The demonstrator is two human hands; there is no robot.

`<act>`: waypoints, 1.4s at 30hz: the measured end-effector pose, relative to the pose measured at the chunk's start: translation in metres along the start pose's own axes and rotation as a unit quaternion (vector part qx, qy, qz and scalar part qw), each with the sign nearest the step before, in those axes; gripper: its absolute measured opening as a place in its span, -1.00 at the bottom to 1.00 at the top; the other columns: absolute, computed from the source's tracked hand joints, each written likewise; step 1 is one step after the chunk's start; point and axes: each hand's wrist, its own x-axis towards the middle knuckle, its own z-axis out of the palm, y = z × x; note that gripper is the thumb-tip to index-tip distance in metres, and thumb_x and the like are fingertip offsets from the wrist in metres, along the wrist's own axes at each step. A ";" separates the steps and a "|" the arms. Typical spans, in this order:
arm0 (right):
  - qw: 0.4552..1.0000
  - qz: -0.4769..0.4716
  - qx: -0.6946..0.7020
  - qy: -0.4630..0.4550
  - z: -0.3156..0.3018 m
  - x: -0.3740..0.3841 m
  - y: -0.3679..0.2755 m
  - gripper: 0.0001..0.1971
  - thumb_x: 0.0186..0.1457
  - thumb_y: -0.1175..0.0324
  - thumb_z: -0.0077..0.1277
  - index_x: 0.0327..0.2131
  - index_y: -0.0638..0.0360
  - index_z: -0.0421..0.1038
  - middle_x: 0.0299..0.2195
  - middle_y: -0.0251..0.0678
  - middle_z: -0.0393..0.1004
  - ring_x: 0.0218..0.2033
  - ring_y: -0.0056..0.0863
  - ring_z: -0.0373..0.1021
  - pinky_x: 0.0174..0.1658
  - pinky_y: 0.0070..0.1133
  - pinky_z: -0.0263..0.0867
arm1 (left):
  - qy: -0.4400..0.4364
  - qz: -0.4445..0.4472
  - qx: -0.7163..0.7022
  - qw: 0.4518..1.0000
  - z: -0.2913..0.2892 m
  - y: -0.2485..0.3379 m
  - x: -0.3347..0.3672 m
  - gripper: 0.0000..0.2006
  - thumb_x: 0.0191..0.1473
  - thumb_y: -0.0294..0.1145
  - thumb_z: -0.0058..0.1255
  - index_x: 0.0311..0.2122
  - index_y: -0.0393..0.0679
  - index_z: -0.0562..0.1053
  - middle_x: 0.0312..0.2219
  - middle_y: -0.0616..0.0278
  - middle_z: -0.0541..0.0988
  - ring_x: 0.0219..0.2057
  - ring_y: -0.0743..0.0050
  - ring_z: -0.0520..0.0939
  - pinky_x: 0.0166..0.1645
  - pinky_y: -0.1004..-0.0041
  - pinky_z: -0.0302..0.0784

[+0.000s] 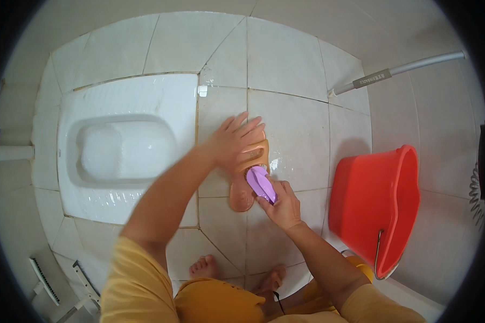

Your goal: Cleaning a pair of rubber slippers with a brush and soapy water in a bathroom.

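Observation:
A wet, orange-brown slipper (241, 195) lies on the tiled floor with its heel toward me. Over its toe end rests my left hand (233, 141), fingers spread flat, covering part of the slipper and its strap. My right hand (281, 205) is closed around a purple scrubbing brush (260, 183). The brush's bristle side is turned down against the slipper just behind the strap, so most of the bristles are hidden.
A white squat toilet (186, 107) is set into the floor on the left. To the right stands a red bucket (355, 188) with a wire handle. A grey pole (399, 71) leans at the far right. Squeegee-like tools (46, 282) are at the lower left.

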 end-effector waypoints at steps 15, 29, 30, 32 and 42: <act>0.994 0.022 0.084 0.068 0.018 0.006 0.008 -0.40 -0.13 0.35 0.24 0.06 0.09 0.32 -0.22 -0.14 0.38 -0.22 -0.17 0.41 -0.17 -0.41 0.36 | -0.244 0.031 0.075 0.966 0.001 -0.009 0.040 0.28 -0.78 -0.11 0.48 0.25 0.13 0.05 0.23 0.28 0.09 0.30 0.13 -0.03 0.33 -0.02 -0.21; 0.965 0.163 0.185 0.085 0.039 0.014 -0.005 -0.42 -0.12 0.30 0.22 0.03 0.22 0.32 -0.18 -0.08 0.41 -0.20 -0.05 0.38 -0.08 -0.31 0.30 | -0.233 -0.085 -0.058 0.967 0.006 -0.007 0.039 0.29 -0.76 -0.05 0.47 0.27 0.14 0.04 0.27 0.24 0.02 0.34 0.14 -0.14 0.33 -0.09 -0.39; 0.965 0.167 0.187 0.080 0.037 0.028 -0.007 -0.42 -0.12 0.30 0.22 0.03 0.22 0.32 -0.18 -0.08 0.41 -0.20 -0.05 0.38 -0.08 -0.31 0.30 | -0.239 -0.087 -0.060 0.965 0.012 -0.006 0.037 0.29 -0.76 -0.05 0.47 0.27 0.14 0.04 0.27 0.24 0.02 0.34 0.14 -0.14 0.33 -0.09 -0.39; 0.966 0.126 0.159 0.162 0.027 0.056 -0.010 -0.44 -0.09 0.31 0.20 0.02 0.26 0.32 -0.12 -0.02 0.40 -0.15 0.00 0.37 0.00 -0.28 0.25 | -0.111 -0.175 -0.109 0.972 0.021 -0.002 0.040 0.31 -0.77 -0.01 0.47 0.28 0.14 0.03 0.28 0.19 -0.02 0.34 0.11 -0.15 0.33 -0.08 -0.40; 0.989 0.054 0.136 0.032 0.008 0.007 0.050 -0.36 -0.13 0.38 0.23 0.10 0.17 0.26 -0.05 -0.04 0.39 -0.03 -0.12 0.37 0.00 -0.40 0.33 | -0.186 -0.204 -0.062 0.959 0.010 0.010 0.044 0.32 -0.79 -0.04 0.48 0.28 0.17 0.04 0.29 0.16 -0.07 0.34 0.09 -0.17 0.33 -0.04 -0.40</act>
